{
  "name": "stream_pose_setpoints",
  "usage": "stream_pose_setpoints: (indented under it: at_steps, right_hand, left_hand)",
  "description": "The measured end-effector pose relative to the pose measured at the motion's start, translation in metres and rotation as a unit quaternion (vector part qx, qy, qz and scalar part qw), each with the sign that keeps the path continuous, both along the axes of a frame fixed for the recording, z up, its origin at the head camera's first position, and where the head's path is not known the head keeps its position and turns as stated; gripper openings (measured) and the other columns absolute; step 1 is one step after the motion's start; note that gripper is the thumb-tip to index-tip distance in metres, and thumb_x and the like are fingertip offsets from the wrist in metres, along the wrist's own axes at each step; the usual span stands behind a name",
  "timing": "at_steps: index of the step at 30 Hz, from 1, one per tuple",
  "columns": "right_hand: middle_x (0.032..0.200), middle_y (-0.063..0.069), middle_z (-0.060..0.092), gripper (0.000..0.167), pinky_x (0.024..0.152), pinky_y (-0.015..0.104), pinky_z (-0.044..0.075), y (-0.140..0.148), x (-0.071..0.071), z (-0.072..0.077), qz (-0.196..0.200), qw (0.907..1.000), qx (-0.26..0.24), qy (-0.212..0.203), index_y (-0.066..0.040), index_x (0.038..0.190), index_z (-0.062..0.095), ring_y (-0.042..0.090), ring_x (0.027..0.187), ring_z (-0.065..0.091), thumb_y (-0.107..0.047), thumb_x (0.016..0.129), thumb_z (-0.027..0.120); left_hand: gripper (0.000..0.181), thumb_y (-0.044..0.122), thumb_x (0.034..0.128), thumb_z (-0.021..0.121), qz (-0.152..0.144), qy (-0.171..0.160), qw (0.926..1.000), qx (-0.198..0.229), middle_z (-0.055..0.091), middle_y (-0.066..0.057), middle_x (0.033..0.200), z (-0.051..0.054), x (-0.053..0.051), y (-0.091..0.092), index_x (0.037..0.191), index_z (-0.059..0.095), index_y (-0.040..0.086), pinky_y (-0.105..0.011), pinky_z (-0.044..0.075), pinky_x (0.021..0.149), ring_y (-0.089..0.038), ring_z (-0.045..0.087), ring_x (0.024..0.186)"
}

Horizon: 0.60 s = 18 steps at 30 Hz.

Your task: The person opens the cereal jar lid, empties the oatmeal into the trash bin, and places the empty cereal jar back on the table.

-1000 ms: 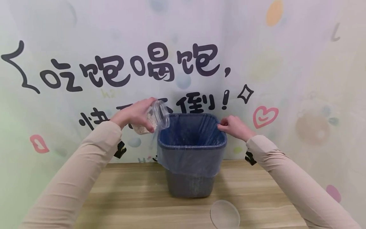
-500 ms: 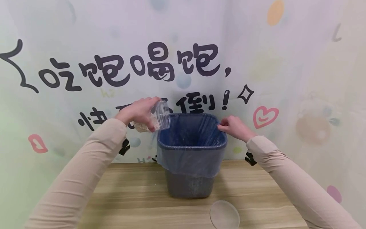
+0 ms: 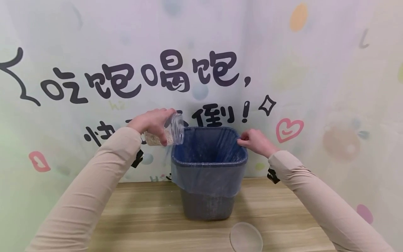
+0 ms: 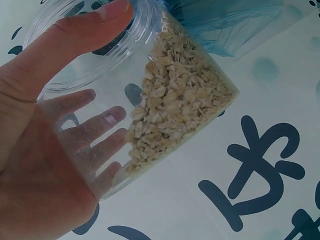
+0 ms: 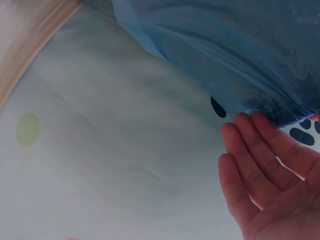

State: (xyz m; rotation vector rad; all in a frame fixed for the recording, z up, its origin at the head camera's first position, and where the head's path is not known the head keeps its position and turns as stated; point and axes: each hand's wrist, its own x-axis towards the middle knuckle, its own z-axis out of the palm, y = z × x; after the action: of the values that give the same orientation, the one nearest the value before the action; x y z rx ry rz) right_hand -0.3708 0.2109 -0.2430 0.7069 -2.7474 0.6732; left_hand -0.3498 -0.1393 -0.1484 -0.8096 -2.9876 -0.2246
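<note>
My left hand (image 3: 152, 124) grips a clear plastic jar (image 3: 178, 128) in the head view. The jar lies nearly on its side, its open mouth at the left rim of a dark trash can (image 3: 208, 206). Oat flakes (image 4: 175, 95) fill part of the jar, banked along its lower side and base in the left wrist view. A translucent blue trash bag (image 3: 206, 180) lines the can and folds over its rim. At the right rim, my right hand (image 3: 256, 141) pinches the lined edge between thumb and index finger; the other fingers (image 5: 240, 150) extend outside, by the bag.
A round translucent lid (image 3: 246, 238) lies on the wooden table (image 3: 141, 224) in front of the trash can. Close behind stands a printed wall sheet (image 3: 201, 28) with large black characters.
The jar has tipped from mouth-up toward level as my left hand and wrist turned and shifted slightly right. My right hand keeps its place on the rim. The head view has shifted slightly.
</note>
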Motion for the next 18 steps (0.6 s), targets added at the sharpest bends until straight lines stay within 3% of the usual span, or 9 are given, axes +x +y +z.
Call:
stream_pose_setpoints:
  at_steps: [11, 18]
  right_hand:
    - [0.084, 0.015, 0.069, 0.025, 0.072, 0.041, 0.053, -0.003, -0.003, 0.0, -0.016, 0.9998, 0.004, -0.008, 0.008, 0.094, 0.069, 0.025, 0.074, 0.063, -0.015, 0.092, 0.06]
    - [0.081, 0.012, 0.069, 0.028, 0.068, 0.038, 0.053, -0.001, -0.001, 0.0, 0.003, 1.0, -0.002, 0.005, 0.008, 0.091, 0.069, 0.023, 0.071, 0.063, -0.019, 0.091, 0.06]
  left_hand:
    - [0.093, 0.008, 0.0585, 0.088, 0.011, 0.024, 0.9982, -0.055, 0.052, -0.022, 0.121, 0.003, -0.002, 0.008, 0.138, 0.039, 0.003, -0.054, 0.04, 0.094, -0.038, 0.048, 0.108]
    - [0.093, 0.011, 0.0596, 0.089, 0.017, 0.027, 0.9958, -0.085, 0.051, -0.021, 0.123, 0.005, -0.002, 0.013, 0.138, 0.039, 0.003, -0.054, 0.037, 0.099, -0.039, 0.047, 0.111]
